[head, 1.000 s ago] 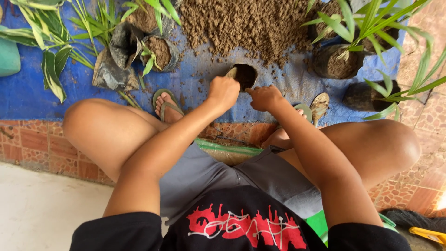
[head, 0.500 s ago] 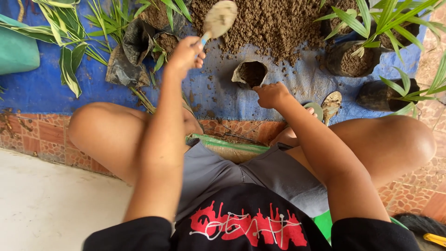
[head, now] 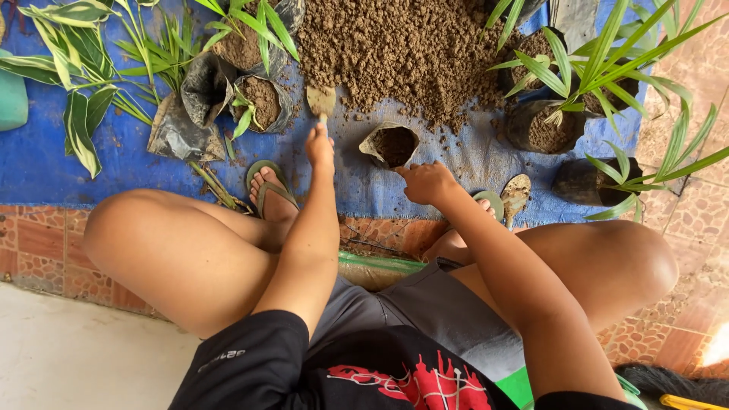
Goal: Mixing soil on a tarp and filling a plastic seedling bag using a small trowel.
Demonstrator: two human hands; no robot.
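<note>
My left hand [head: 320, 144] grips a small soil-caked trowel [head: 321, 101], its blade resting at the near edge of the brown soil heap [head: 402, 45]. A small black planting bag [head: 391, 144], part filled with soil, stands open on the blue tarp [head: 448, 152] between my hands. My right hand [head: 427, 182] holds that bag at its near rim. I sit with knees apart, feet in green sandals at the tarp's edge.
Black bags with green seedlings stand at the right [head: 543, 121] and far right [head: 588, 178]. More soil-filled bags [head: 258, 102] and loose striped plants [head: 76, 83] lie at the left. A teal container [head: 11, 99] sits at the left edge. Tiled floor surrounds the tarp.
My left hand lifted the trowel out of the bag, swung it up and left, then lowered it to the edge of the soil heap. The right hand stayed at the bag.
</note>
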